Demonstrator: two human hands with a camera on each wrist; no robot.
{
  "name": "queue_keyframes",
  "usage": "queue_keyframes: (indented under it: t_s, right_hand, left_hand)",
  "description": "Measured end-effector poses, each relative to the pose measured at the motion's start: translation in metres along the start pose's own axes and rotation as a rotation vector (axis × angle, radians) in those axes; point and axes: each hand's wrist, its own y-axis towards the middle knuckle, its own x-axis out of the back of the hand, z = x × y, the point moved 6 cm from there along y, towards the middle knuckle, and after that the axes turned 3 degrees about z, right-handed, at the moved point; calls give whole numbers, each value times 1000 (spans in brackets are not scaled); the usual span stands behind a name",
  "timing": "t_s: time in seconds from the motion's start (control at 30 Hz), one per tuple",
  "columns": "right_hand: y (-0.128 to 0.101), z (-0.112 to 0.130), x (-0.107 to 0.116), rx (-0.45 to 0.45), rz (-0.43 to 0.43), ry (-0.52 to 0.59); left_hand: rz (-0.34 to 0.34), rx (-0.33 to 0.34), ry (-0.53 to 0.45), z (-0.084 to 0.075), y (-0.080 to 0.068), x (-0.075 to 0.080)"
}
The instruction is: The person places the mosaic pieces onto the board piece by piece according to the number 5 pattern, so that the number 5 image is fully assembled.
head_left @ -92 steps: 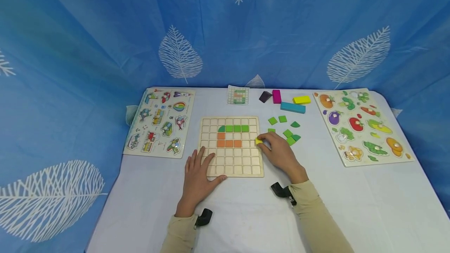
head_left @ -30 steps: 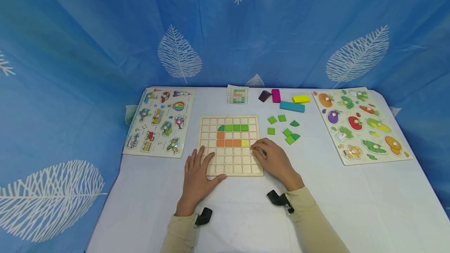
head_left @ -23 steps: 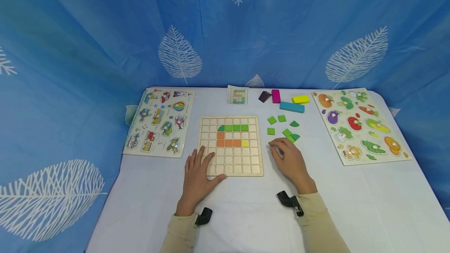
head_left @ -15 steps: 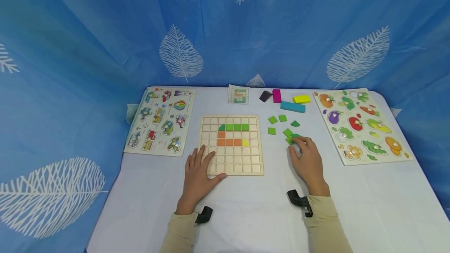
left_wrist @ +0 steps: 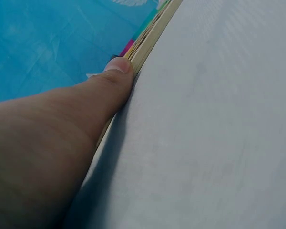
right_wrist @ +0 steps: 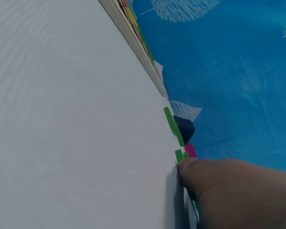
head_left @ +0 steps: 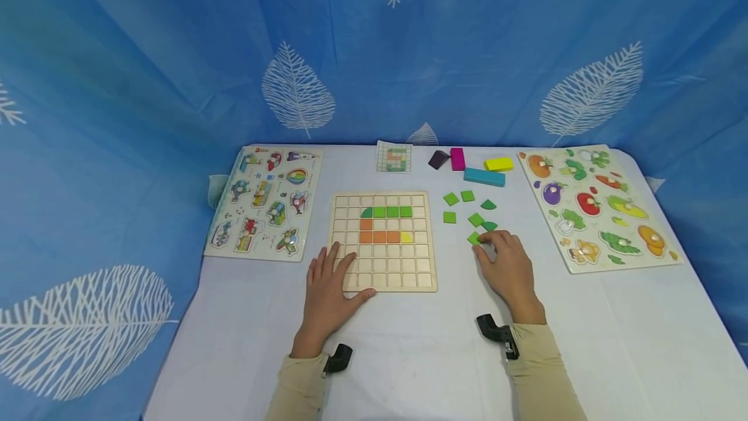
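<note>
A wooden grid board (head_left: 382, 275) lies mid-table with a row of green tiles (head_left: 387, 212), orange tiles (head_left: 380, 237) and one yellow tile (head_left: 406, 237) set in it. My left hand (head_left: 334, 273) lies flat on the board's lower-left corner, and its thumb (left_wrist: 109, 81) presses the board's edge (left_wrist: 152, 33). My right hand (head_left: 482, 247) is to the right of the board. Its curled fingertips pinch a loose green tile (head_left: 472, 238), seen edge-on as the green tile (right_wrist: 179, 155) in the right wrist view. More loose green tiles (head_left: 467, 196) lie just beyond it.
A pattern card (head_left: 394, 156) and dark (head_left: 438, 160), magenta (head_left: 458, 159), yellow (head_left: 498, 164) and teal (head_left: 484, 177) blocks sit at the back. A vehicle puzzle (head_left: 265, 200) lies left, a vegetable puzzle (head_left: 596, 206) right. A blue leaf-print curtain surrounds the white table.
My right hand set the yellow tile beside the orange row, then moved right to the loose green tiles and drew one a little leftward. The left hand stayed put.
</note>
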Motion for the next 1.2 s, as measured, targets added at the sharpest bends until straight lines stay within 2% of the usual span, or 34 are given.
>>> queue_keyframes:
  t_s: [0.2,0.3,0.43,0.6,0.77,0.9,1.03,1.2]
  right_hand:
    - [-1,2,-3,11,-12,17]
    - [-1,10,-7,45,-23,63]
    - [-3,32,-15,159,-3,150]
    - [-6,65,-27,316,60,212]
    - [-4,90,-40,425,121,203]
    - [-1,102,-46,478,129,178]
    - [2,108,-49,513,132,138]
    - [3,111,-51,514,137,101]
  left_hand:
    - [-6,4,16,0,0,-1]
    - [-1,5,17,1,0,-2]
    - [1,4,11,1,0,-2]
    - [1,1,13,1,1,-2]
    - [3,11,6,2,0,-2]
    - [5,19,9,2,-1,-2]
    - [0,13,7,1,-1,-2]
    - [-7,2,5,0,0,-1]
